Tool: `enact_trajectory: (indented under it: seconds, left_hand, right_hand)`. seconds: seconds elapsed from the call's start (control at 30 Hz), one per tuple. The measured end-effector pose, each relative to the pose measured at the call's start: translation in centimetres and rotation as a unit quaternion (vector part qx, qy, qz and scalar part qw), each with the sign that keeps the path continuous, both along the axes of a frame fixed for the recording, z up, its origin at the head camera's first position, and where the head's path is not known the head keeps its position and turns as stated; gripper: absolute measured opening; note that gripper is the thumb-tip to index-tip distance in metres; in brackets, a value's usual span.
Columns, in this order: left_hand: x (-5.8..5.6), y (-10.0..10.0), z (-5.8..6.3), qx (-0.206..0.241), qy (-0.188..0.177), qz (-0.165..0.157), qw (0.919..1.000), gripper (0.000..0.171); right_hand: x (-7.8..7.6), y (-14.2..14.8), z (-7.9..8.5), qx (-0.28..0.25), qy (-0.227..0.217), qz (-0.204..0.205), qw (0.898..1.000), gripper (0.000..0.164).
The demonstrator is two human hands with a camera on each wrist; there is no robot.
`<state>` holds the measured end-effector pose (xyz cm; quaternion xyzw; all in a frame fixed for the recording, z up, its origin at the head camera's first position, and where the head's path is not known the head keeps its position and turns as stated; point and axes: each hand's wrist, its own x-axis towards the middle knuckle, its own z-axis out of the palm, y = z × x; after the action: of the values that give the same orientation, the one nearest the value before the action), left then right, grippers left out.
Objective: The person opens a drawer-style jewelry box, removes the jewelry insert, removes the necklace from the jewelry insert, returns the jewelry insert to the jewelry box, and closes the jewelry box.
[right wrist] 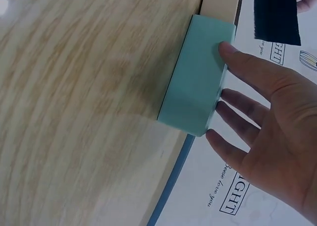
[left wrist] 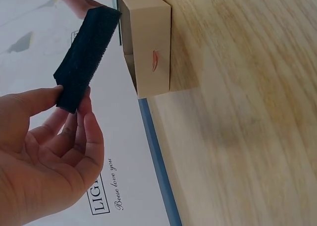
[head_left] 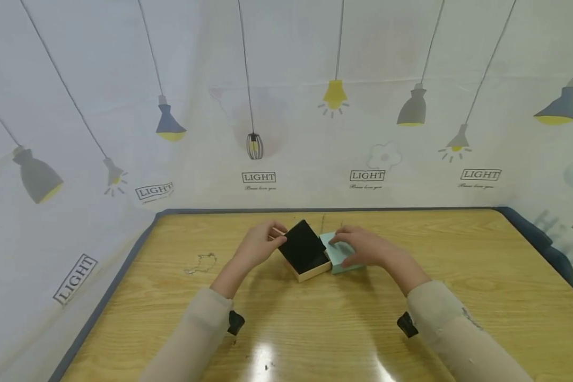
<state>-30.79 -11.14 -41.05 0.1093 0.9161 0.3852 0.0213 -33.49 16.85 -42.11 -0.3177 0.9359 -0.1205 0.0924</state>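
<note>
A black foam pad point(head_left: 304, 246) is tilted above an upright-walled beige box point(head_left: 314, 272). My left hand point(head_left: 259, 243) pinches one edge of the pad between thumb and fingers, as the left wrist view shows. In that view the box point(left wrist: 151, 42) has a small red mark on its side and its upper side is open; its inside is mostly hidden. A mint-green box or lid point(right wrist: 198, 77) stands against the beige box on the right. Over it my right hand point(head_left: 369, 246) spreads, relaxed fingertips resting at its upper side.
Both boxes stand on a wood-grain table point(head_left: 305, 329) with a dark blue back edge. A small loop of thin chain or cord point(head_left: 202, 262) lies to the left. Behind hangs a white curtain point(head_left: 296, 148) printed with lamps.
</note>
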Motion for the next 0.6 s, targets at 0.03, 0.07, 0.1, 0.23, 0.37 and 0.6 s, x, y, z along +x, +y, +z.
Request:
enact_trajectory:
  seconds: [0.03, 0.07, 0.1, 0.23, 0.37, 0.6]
  left_hand:
    - [-0.1, 0.1, -0.1, -0.001, 0.000, 0.000, 1.0000, 0.023]
    - [-0.1, 0.2, -0.2, -0.003, -0.001, 0.000, 1.0000, 0.022]
    - [-0.2, 0.3, -0.2, -0.005, -0.002, 0.000, 1.0000, 0.021]
    - [-0.5, 0.5, -0.4, -0.014, -0.010, 0.005, 0.9998, 0.020]
    - [-0.8, 0.8, -0.5, -0.025, -0.013, 0.010, 0.9996, 0.019]
    - [-1.4, 1.4, -1.2, -0.063, -0.006, 0.009, 0.9979, 0.018]
  right_hand:
    - [0.0, 0.0, 0.0, 0.000, 0.000, 0.000, 1.000, 0.054]
    - [0.0, 0.0, 0.0, 0.001, 0.001, 0.000, 1.000, 0.053]
    - [0.0, 0.0, 0.1, 0.003, 0.001, 0.000, 1.000, 0.053]
    - [0.1, -0.1, 0.2, 0.007, 0.004, 0.001, 1.000, 0.054]
    - [0.3, -0.2, 0.3, 0.008, 0.005, 0.000, 1.000, 0.054]
    - [0.4, -0.1, 0.4, 0.006, 0.008, 0.001, 1.000, 0.053]
